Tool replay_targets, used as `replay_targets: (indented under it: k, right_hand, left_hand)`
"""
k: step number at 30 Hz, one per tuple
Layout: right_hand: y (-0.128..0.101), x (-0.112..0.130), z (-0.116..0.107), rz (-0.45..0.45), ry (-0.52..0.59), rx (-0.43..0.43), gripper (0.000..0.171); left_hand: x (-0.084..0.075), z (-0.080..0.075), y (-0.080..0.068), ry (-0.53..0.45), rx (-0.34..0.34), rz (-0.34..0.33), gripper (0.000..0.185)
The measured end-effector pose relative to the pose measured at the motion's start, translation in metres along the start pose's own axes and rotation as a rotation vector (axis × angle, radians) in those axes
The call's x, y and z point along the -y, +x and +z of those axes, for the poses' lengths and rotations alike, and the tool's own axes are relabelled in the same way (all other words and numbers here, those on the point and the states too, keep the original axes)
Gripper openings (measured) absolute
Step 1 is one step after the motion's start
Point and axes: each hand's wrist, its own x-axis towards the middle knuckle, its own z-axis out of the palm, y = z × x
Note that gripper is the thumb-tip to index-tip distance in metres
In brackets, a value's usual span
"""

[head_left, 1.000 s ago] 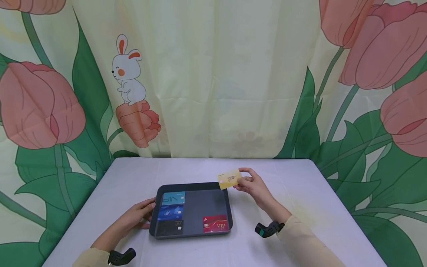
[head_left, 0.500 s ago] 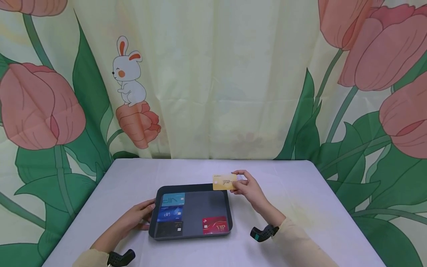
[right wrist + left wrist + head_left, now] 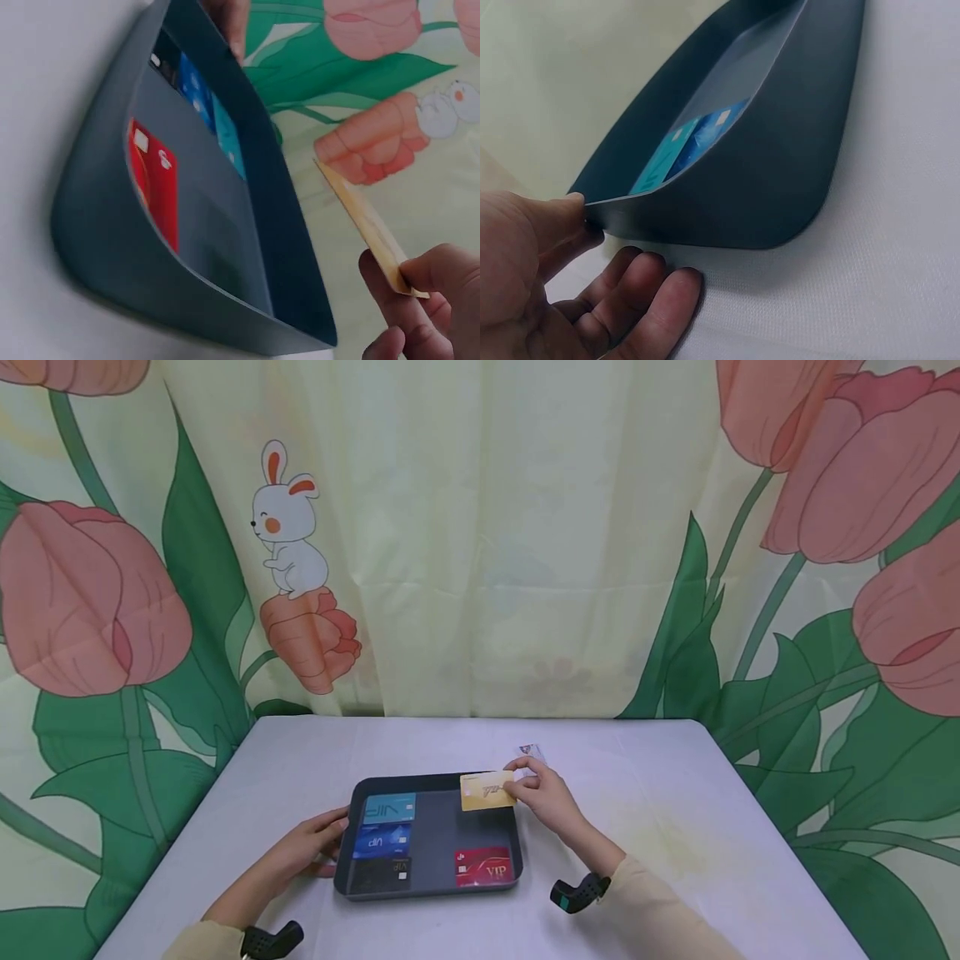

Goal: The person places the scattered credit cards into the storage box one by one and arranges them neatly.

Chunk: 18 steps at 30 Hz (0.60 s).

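Note:
A dark grey tray (image 3: 480, 822) sits on the white table. Down its left side lie a teal card (image 3: 389, 807), a blue card (image 3: 382, 839) and a black card (image 3: 381, 870); a red VIP card (image 3: 483, 865) lies at its near right. My right hand (image 3: 542, 795) pinches a gold card (image 3: 487, 790) above the tray's far right corner; the right wrist view shows the gold card (image 3: 361, 217) edge-on over the tray (image 3: 97, 247). My left hand (image 3: 313, 843) holds the tray's left rim (image 3: 667, 191), thumb on top.
A small pale card (image 3: 531, 750) lies on the table just beyond my right hand. A flower-and-rabbit curtain (image 3: 480, 527) hangs behind the table's far edge. Bare tabletop (image 3: 712, 827) spreads to the right of the tray.
My right hand has carried the gold card left and down, from beside the tray's far right corner to over the tray. The pale card behind it is now uncovered. The left hand stays put.

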Motion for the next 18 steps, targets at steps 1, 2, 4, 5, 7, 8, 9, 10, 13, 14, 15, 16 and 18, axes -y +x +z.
replay_targets:
  k: [1,2,4,5,7,8,9,10,13,14,15,16,18]
  right_hand:
    - [-0.001,-0.001,0.002,-0.007,-0.018,0.012,0.024]
    - [-0.002,-0.001,0.004,-0.015,-0.036,0.024,0.024]
    - [-0.005,-0.002,0.008,-0.035,-0.067,0.047,0.023]
    - [-0.006,-0.003,0.009,-0.046,-0.086,0.059,0.023]
    - [-0.008,-0.004,0.012,-0.068,-0.115,0.076,0.022]
    - [-0.009,-0.004,0.013,-0.078,-0.126,0.082,0.021]
    - [-0.01,-0.005,0.015,-0.088,-0.137,0.088,0.021]
    - [-0.011,-0.006,0.016,-0.098,-0.153,0.091,0.021]
    - [-0.012,-0.007,0.017,-0.14,-0.229,0.095,0.02]
    - [-0.012,-0.008,0.018,-0.157,-0.271,0.094,0.02]
    - [-0.013,-0.008,0.018,-0.173,-0.318,0.092,0.021]
    - [-0.013,-0.008,0.018,-0.191,-0.368,0.089,0.021]
    - [-0.013,-0.008,0.018,-0.235,-0.475,0.079,0.019]
  left_hand:
    - [0.0,0.0,0.0,0.001,-0.001,0.0,0.059]
    - [0.0,0.0,0.0,0.002,-0.002,0.0,0.059]
    - [0.0,0.0,0.0,0.006,-0.003,0.0,0.06]
    - [0.0,0.001,0.0,0.008,-0.004,0.0,0.06]
    - [0.0,0.001,0.0,0.01,-0.007,-0.004,0.059]
    - [-0.001,0.001,0.0,0.01,-0.009,-0.006,0.059]
    - [-0.001,0.001,0.0,0.011,-0.01,-0.007,0.059]
    - [-0.001,0.001,-0.001,0.011,-0.011,-0.009,0.059]
    - [-0.003,0.002,-0.002,0.014,-0.011,-0.011,0.06]
    - [-0.003,0.002,-0.002,0.015,-0.012,-0.01,0.06]
    - [-0.003,0.002,-0.002,0.016,-0.013,-0.009,0.059]
    - [-0.003,0.002,-0.003,0.017,-0.013,-0.009,0.059]
    - [-0.003,0.002,-0.003,0.017,-0.016,-0.008,0.059]
